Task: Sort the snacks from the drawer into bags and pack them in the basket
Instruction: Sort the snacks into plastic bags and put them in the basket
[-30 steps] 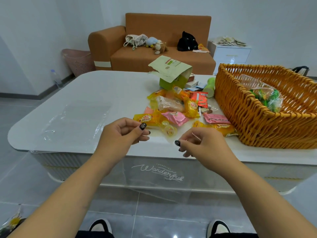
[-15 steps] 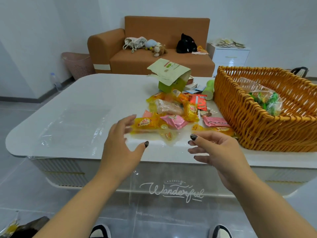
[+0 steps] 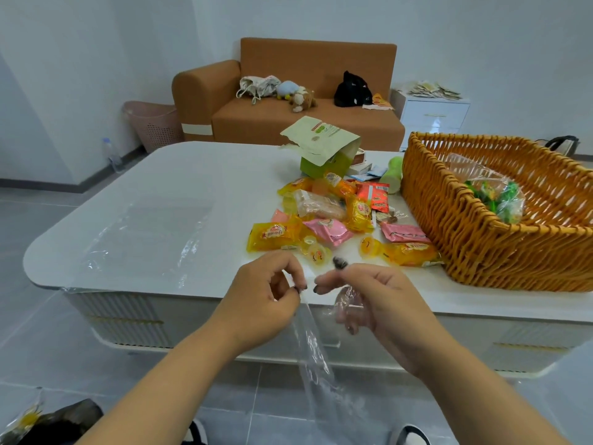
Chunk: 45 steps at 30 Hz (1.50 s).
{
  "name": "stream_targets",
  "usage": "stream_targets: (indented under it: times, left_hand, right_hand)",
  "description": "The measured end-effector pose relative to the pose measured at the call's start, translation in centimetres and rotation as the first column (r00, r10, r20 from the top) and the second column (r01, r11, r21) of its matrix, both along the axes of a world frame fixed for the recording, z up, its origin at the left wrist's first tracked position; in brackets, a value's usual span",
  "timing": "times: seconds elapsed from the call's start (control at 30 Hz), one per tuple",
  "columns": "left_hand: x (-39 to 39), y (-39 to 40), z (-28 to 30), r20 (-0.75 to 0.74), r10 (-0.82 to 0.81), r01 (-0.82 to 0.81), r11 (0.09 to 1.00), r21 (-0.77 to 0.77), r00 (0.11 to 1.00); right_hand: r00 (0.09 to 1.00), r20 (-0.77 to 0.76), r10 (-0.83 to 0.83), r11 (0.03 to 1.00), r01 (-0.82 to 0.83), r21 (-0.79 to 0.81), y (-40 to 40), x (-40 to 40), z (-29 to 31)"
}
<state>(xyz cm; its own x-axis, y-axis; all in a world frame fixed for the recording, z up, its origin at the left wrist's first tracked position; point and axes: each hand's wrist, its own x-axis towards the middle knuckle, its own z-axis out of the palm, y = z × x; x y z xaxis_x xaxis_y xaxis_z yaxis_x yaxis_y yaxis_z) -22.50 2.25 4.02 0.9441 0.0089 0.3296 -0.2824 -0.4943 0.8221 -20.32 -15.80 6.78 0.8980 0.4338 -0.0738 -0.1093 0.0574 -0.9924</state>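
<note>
A clear plastic bag (image 3: 313, 345) hangs in front of the white table's (image 3: 179, 175) near edge. My left hand (image 3: 263, 300) pinches its top edge. My right hand (image 3: 362, 300) grips the other side of the opening, with film bunched over its fingers. Behind my hands lies a pile of wrapped snacks (image 3: 327, 216), yellow, pink and red. A wicker basket (image 3: 487, 248) stands at the right of the table and holds one filled clear bag of green snacks (image 3: 497, 200).
Another clear bag (image 3: 141, 232) lies flat on the table's left part. An open green box (image 3: 324, 152) and a green cup (image 3: 393, 175) stand behind the snacks. An orange sofa (image 3: 288, 123), a pink bin (image 3: 154, 126) and a white cabinet (image 3: 436, 114) line the far wall.
Half a second ago both hands were spread open above the table edge. Now they have drawn together and pinch the clear bag, which hangs down between them.
</note>
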Motion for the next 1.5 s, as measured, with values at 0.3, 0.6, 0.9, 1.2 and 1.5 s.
stream_targets:
  times: [0.3, 0.6, 0.9, 1.2, 1.5]
  left_hand:
    - [0.9, 0.1, 0.5, -0.202, 0.041, -0.082, 0.977, -0.199, 0.979]
    - [0.7, -0.3, 0.5, -0.310, -0.012, -0.061, 0.973, -0.223, 0.951]
    - [0.6, 0.0, 1.5, -0.349, -0.023, -0.097, 0.942, -0.322, 0.937]
    - [0.9, 1.3, 0.9, -0.423, -0.108, -0.107, 0.885, -0.452, 0.900]
    - [-0.4, 2.6, -0.3, -0.593, -0.176, 0.096, 0.982, -0.164, 0.786]
  right_hand:
    - [0.914, 0.351, 0.205, 0.965, -0.130, -0.226, 1.0, -0.7, -2.0]
    - [0.676, 0.672, 0.302, 0.868, 0.096, -0.487, 0.4, -0.1, -2.6]
    - [0.579, 0.680, 0.450, 0.792, 0.093, -0.603, 0.2, 0.1, -3.5]
    - [0.804, 0.575, 0.152, 0.815, 0.227, -0.533, -3.0, 2.2, -2.0]
    - [0.846, 0.305, -0.438, 0.796, 0.522, -0.306, -5.8, 3.8, 0.0]
